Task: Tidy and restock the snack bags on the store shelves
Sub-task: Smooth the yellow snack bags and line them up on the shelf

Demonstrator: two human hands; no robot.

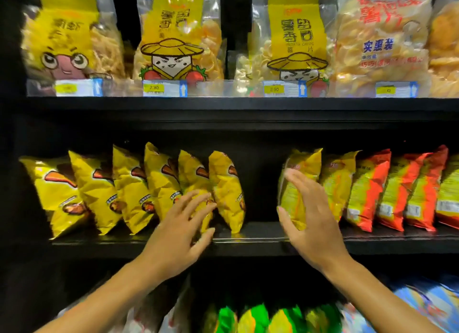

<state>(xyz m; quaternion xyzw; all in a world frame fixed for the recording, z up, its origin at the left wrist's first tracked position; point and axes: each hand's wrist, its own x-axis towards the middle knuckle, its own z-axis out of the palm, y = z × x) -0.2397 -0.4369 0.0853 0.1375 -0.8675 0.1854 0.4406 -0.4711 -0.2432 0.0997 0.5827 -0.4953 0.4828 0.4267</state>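
Observation:
On the middle shelf [250,235] a row of several yellow snack bags [104,193] stands leaning at the left. My left hand [181,230] reaches in with spread, straight fingers touching the second bag from the right end of that row [191,178]. The rightmost yellow bag [227,191] stands just right of my fingers. Across a dark gap, my right hand [310,218] lies flat with straight fingers against the left face of a yellow-green bag [303,168], the first of the right-hand row. Neither hand grips anything.
Orange-and-yellow bags [372,191] continue rightward on the middle shelf. The upper shelf holds large clear crisp bags with yellow labels [178,34] behind price tags [154,89]. Green and yellow bags [258,317] and blue ones [429,303] fill the shelf below.

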